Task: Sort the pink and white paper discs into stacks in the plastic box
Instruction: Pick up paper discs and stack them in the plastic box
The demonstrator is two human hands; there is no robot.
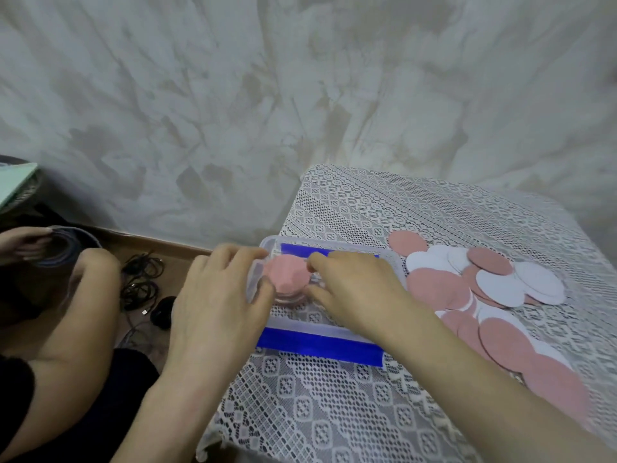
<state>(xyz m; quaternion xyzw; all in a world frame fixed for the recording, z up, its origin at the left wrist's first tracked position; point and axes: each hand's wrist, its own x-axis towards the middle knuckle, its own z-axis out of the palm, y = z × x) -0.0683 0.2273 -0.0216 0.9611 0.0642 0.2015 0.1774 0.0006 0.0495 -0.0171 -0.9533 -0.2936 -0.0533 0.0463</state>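
Head view, one entry per item:

- Box (pixel 334 327): clear plastic, at the left edge of the table on a lace cloth (pixel 334 412); blue tape (pixel 317 344) along its near side, a second blue strip on the far side.
- Stack (pixel 288 274): pink discs, inside the box at its left end, lying flat.
- Your left hand (pixel 217 295): reaches in over the box's left wall; fingers curved, forefinger at the far left of the stack, thumb at its near left, cupping it; whether the hand also touches the wall, you cannot tell.
- Your right hand (pixel 354 289): inside the box; forefinger and thumb curved round the stack's right edge, so the stack sits between your two hands.
- Loose discs (pixel 484 282): pink and white, overlapping in a spread on the cloth just right of the box, trailing toward the near right.
- Wall (pixel 300 95): mottled grey-white, behind the table.
- Floor, left: black cables (pixel 140 282).
- Far left: another person's hand (pixel 23 243) grips a dark ring (pixel 66 248).
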